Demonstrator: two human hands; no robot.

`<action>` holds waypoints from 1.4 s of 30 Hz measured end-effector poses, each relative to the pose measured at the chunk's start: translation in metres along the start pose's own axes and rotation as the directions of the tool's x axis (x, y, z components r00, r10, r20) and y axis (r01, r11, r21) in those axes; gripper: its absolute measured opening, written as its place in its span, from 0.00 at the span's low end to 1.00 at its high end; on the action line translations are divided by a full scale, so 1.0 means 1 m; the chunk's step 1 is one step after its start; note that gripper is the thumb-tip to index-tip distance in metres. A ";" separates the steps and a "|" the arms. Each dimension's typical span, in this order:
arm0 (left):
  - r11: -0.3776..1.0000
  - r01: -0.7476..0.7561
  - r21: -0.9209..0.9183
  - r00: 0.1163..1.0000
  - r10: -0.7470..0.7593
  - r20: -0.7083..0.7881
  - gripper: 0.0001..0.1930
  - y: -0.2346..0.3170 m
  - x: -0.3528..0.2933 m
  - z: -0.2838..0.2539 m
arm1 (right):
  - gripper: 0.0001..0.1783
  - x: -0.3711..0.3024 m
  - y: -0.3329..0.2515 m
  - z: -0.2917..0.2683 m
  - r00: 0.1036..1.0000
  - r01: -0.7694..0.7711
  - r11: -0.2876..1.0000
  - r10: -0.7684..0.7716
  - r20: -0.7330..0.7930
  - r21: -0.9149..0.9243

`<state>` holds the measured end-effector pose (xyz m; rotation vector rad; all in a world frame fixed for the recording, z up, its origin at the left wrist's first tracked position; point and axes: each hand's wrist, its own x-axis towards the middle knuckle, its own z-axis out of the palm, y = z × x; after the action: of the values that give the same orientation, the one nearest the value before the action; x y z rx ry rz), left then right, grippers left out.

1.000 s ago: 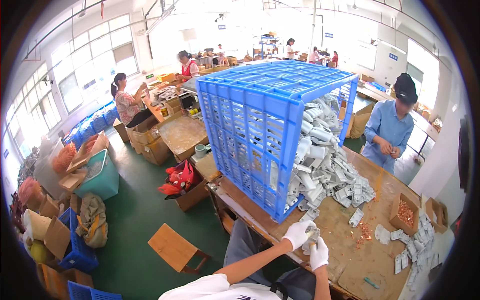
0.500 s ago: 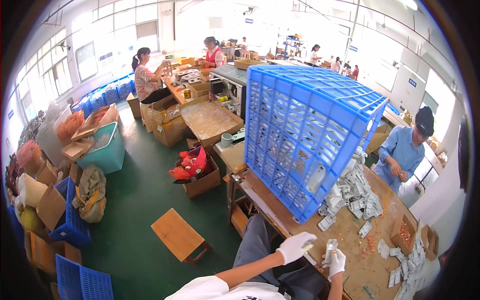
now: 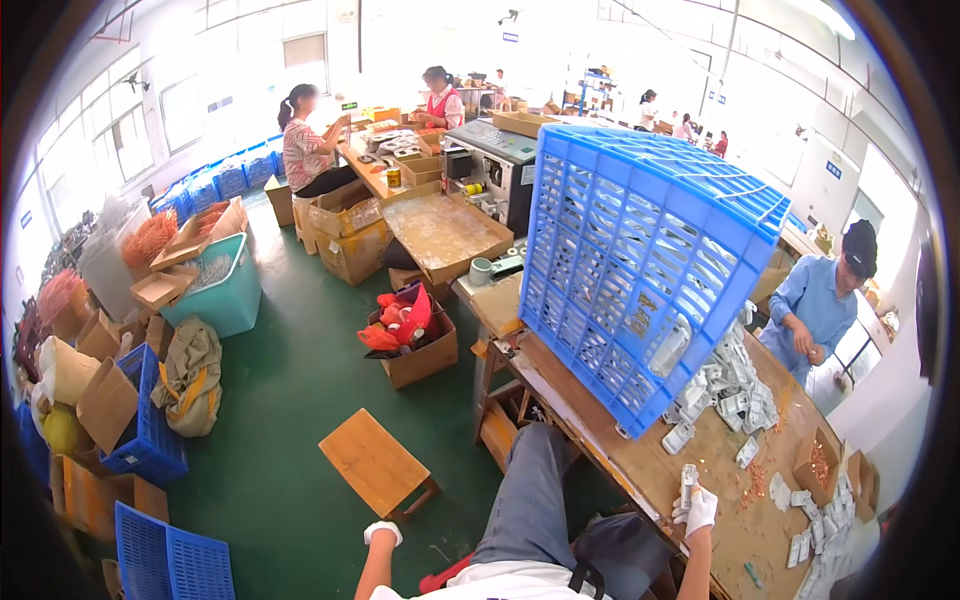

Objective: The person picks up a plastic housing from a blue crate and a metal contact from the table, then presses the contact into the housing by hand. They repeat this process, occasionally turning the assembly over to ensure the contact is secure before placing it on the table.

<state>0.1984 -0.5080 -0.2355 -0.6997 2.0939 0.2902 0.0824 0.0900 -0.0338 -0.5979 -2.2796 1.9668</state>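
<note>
My right hand (image 3: 702, 510), in a white glove, is closed around a small grey-white plastic housing (image 3: 689, 482) held upright over the table's near edge. My left hand (image 3: 383, 532), also gloved, is low on the left, beside the wooden stool (image 3: 376, 462) and away from the table. Its fingers do not show clearly. Beyond my right hand, many similar grey-white housings (image 3: 735, 390) lie in a heap beside a tall blue plastic crate (image 3: 640, 270) that stands on the worktable (image 3: 640, 450).
Small copper-coloured parts fill a cardboard box (image 3: 818, 465), with others scattered on the tabletop. A green tool (image 3: 753, 574) lies near the front. Across the table stands a person in blue (image 3: 815, 300). A carton with red bags (image 3: 420, 360) sits on the floor.
My left hand has swung away from the table edge, down and left toward the stool. My right hand still holds the housing. The whole view has shifted slightly.
</note>
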 end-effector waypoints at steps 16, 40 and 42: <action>0.988 -0.151 -0.016 0.972 0.151 0.179 0.24 0.007 -0.040 0.115 | 0.16 -0.006 -0.005 0.012 0.986 0.130 0.991 -0.131 0.099 0.019; 0.939 -0.180 0.292 0.644 0.337 -0.687 0.27 0.235 -0.035 -0.078 | 0.26 0.005 0.006 -0.312 0.526 -0.660 0.552 -0.144 -0.838 -0.509; 0.912 -0.246 0.327 0.592 0.408 -0.695 0.26 0.226 -0.028 -0.080 | 0.27 0.003 -0.004 -0.347 0.321 -0.775 0.536 -0.123 -0.939 -0.334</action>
<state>0.0260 -0.3495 -0.1782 -0.3014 3.0265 -0.0438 0.1837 0.4149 0.0313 -1.8734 -2.0259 0.1058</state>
